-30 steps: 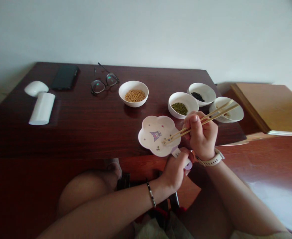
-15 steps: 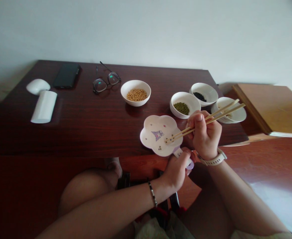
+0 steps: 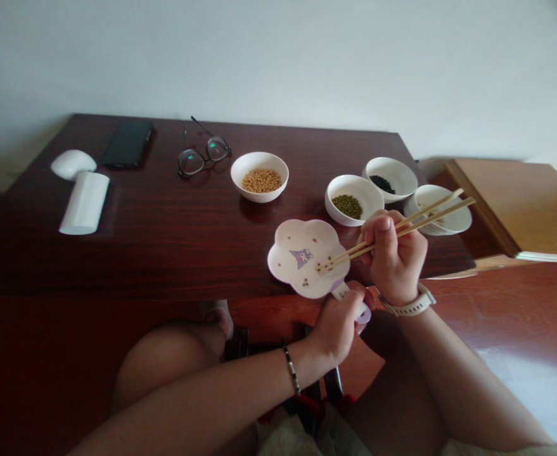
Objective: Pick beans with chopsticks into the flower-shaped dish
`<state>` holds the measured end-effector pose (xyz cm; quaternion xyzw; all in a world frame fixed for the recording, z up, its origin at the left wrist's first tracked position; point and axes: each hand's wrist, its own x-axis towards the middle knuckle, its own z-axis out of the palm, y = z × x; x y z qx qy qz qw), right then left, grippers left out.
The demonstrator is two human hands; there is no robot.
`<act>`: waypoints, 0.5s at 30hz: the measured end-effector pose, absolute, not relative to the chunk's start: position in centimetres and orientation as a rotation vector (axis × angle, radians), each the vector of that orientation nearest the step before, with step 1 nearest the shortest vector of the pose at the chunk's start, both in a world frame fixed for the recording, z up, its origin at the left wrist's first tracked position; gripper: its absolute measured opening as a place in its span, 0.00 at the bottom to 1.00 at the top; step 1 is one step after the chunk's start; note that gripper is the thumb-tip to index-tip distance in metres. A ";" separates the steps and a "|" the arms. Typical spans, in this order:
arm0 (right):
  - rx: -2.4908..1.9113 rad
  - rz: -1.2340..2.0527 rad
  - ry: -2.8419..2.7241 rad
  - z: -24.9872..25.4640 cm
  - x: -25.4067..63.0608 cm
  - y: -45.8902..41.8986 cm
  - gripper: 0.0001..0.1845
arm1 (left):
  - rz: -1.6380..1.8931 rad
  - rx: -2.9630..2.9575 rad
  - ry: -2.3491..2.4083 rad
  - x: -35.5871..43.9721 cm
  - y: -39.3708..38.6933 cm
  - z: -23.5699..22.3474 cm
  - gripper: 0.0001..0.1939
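Head view: pale flower-shaped dish (image 3: 317, 239)

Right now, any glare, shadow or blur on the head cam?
Head view: green glints on the glasses; a pale, washed-out patch on the floor, lower right, possibly glare; soft shadow under the bowl of yellow beans; dark top-right corner. Also head view: fine detail is soft, and the pale chopsticks blend into the dish at their tips.

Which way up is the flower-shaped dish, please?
The dish is upright: its hollow, printed side faces up, its handle in the left hand's grip.
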<state>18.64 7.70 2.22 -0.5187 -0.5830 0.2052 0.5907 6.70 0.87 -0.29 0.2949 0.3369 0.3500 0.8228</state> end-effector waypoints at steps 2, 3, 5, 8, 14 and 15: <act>-1.205 0.458 -1.362 2.1 18.7 7.8 0.25 | 0.742 0.638 0.716 6.6 0.9 -0.2 0.15; -1.205 0.446 -1.362 2.1 18.7 7.8 0.25 | 0.743 0.642 0.714 6.6 0.9 -0.2 0.15; -1.197 0.423 -1.364 2.0 18.7 7.9 0.25 | 0.748 0.642 0.706 6.6 1.0 -0.2 0.14; -1.184 0.400 -1.355 2.0 18.7 7.9 0.25 | 0.755 0.626 0.693 6.6 1.0 -0.2 0.14; -1.163 0.445 -1.296 2.3 18.7 8.0 0.25 | 0.747 0.625 0.704 6.6 1.0 -0.1 0.14; -1.166 0.449 -1.285 2.3 18.6 8.0 0.25 | 0.748 0.626 0.706 6.6 1.0 -0.1 0.14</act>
